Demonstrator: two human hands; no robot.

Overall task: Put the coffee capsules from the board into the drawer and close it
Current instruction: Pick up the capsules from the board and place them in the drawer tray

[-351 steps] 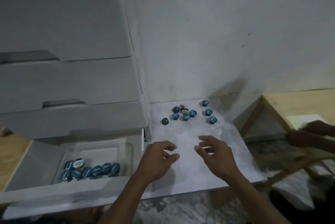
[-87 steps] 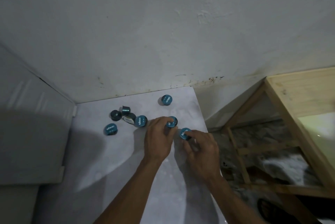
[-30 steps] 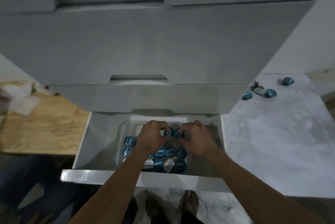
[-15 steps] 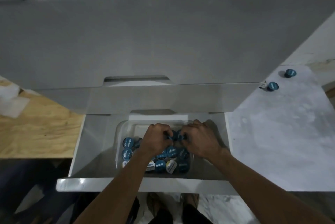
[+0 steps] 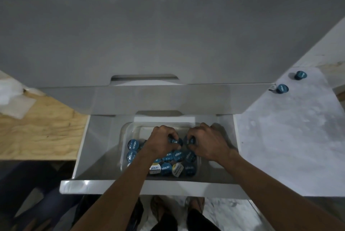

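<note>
since a second ago both hands stayed over the clear tray (image 5: 128, 130) in the open drawer (image 5: 155, 187); the left hand (image 5: 161, 142) and right hand (image 5: 207, 142) each have fingers curled, pinching a blue capsule. two capsules (image 5: 282, 88) remain on the board (image 5: 291, 137) at the far right, so another trip is needed.

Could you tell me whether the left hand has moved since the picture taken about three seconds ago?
Yes. The left hand went from the board over to the open drawer, and now holds a capsule above the tray.
</note>
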